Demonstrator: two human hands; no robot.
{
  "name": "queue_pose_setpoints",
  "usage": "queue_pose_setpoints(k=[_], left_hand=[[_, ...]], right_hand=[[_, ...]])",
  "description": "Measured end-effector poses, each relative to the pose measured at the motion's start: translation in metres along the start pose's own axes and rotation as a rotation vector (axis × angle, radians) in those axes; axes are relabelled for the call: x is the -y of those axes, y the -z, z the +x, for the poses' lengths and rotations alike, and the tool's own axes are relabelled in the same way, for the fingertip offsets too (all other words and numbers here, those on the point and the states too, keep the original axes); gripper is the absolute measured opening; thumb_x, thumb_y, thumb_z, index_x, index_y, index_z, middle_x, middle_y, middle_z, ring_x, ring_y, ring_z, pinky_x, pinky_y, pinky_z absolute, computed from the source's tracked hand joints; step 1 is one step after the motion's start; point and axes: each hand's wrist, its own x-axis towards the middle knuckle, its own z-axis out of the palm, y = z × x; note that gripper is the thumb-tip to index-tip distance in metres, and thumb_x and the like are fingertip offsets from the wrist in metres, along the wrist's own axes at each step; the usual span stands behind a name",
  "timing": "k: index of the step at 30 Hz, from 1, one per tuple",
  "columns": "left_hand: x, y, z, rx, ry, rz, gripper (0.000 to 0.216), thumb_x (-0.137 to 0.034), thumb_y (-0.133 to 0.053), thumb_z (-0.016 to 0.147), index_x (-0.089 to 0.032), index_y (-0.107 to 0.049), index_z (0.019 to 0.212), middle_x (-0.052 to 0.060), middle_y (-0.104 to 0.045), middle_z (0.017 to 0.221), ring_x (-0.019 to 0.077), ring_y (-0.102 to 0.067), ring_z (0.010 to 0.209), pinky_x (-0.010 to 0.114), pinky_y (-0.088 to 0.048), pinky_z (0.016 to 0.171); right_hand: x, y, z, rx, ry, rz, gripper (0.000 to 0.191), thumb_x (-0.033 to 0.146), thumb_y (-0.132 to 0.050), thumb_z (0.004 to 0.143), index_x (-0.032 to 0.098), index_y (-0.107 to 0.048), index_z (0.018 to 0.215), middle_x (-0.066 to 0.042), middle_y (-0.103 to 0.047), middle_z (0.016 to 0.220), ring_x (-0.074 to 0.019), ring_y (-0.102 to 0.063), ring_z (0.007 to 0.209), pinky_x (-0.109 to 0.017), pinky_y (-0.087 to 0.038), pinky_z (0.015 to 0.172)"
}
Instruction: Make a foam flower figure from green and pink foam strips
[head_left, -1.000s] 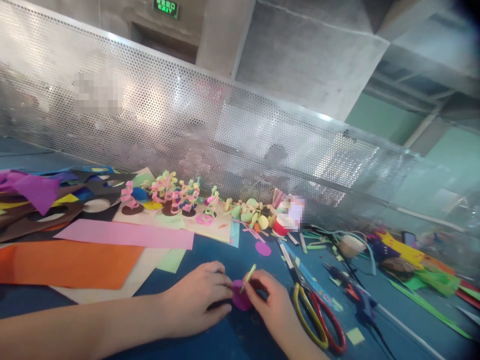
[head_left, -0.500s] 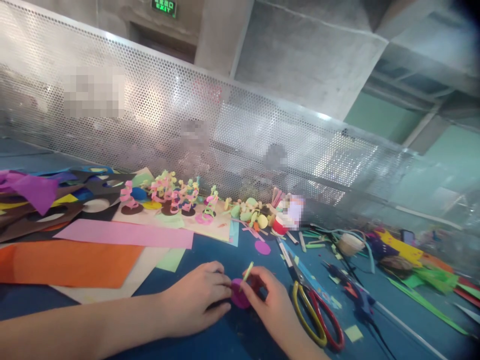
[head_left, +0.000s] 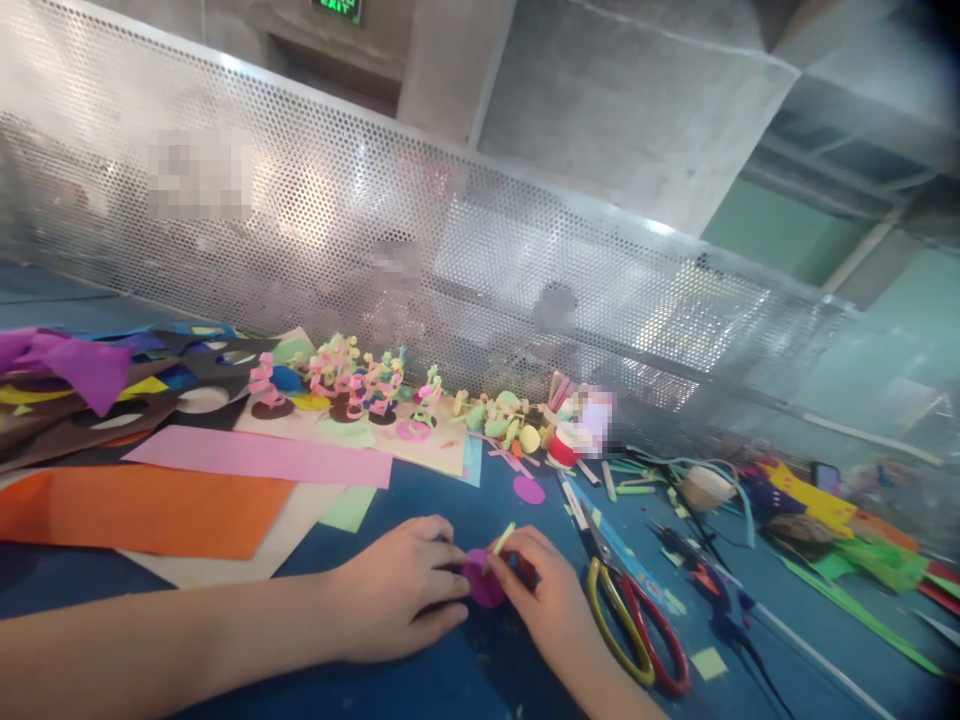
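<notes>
Purple disc point(head_left: 486, 592) lies on the blue desk point(head_left: 420, 695) between the two hands, a flat piece that could skid if pushed unevenly. The left hand point(head_left: 409, 590) has fingertips at its left edge, thumb apart from them; I cannot tell whether that grip pinches the disc or only steadies it. Should those fingers lift, it could turn. The right hand point(head_left: 551, 595) has its grip closed, thumb against forefinger, on a slim pale green strip point(head_left: 507, 535) tilted over the disc; a loose pinch could let it twist or drop. Scissors point(head_left: 634, 625) lie just beside the right forearm, so an outward swing could knock their handles.
</notes>
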Motion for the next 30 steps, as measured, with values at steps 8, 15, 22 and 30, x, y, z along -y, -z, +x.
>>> queue_pose_setpoints(k=[8, 15, 22, 30], left_hand=[[0.0022, -0.0019, -0.0001, 0.000, -0.035, 0.049, 0.020, -0.023, -0.047, 0.084, -0.021, -0.065, 0.093, 0.005, -0.067, 0.089, 0.0179, -0.055, 0.087, 0.034, -0.039, 0.086], [0.0034, -0.0023, -0.0002, 0.014, -0.040, 0.055, 0.021, -0.024, -0.046, 0.085, -0.021, -0.065, 0.094, 0.006, -0.067, 0.091, 0.0190, -0.053, 0.091, 0.035, -0.039, 0.088], [0.0044, -0.0039, 0.0007, 0.050, -0.022, 0.049, 0.024, -0.025, -0.044, 0.086, -0.021, -0.064, 0.097, 0.005, -0.066, 0.095, 0.0198, -0.052, 0.093, 0.036, -0.039, 0.088], [0.0045, -0.0040, 0.0013, 0.053, -0.035, 0.045, 0.024, -0.024, -0.044, 0.086, -0.020, -0.065, 0.097, 0.006, -0.067, 0.094, 0.0185, -0.054, 0.091, 0.035, -0.039, 0.088]], right_hand=[[-0.0028, -0.0015, 0.0012, -0.007, 0.000, 0.008, 0.012, 0.024, -0.052, 0.083, 0.019, -0.057, 0.073, -0.001, -0.054, 0.074, -0.0138, -0.049, 0.064, -0.025, -0.040, 0.061], [-0.0019, 0.0013, 0.0006, -0.006, -0.012, 0.034, 0.009, 0.023, -0.054, 0.081, 0.019, -0.059, 0.075, -0.002, -0.056, 0.075, -0.0138, -0.050, 0.064, -0.025, -0.041, 0.061], [-0.0012, 0.0025, 0.0008, 0.001, -0.021, 0.047, 0.010, 0.023, -0.054, 0.081, 0.019, -0.060, 0.075, -0.002, -0.056, 0.075, -0.0129, -0.050, 0.062, -0.025, -0.041, 0.060], [-0.0019, 0.0015, 0.0014, -0.006, -0.021, 0.048, 0.011, 0.026, -0.053, 0.082, 0.019, -0.060, 0.077, -0.002, -0.056, 0.076, -0.0129, -0.050, 0.063, -0.025, -0.041, 0.061]])
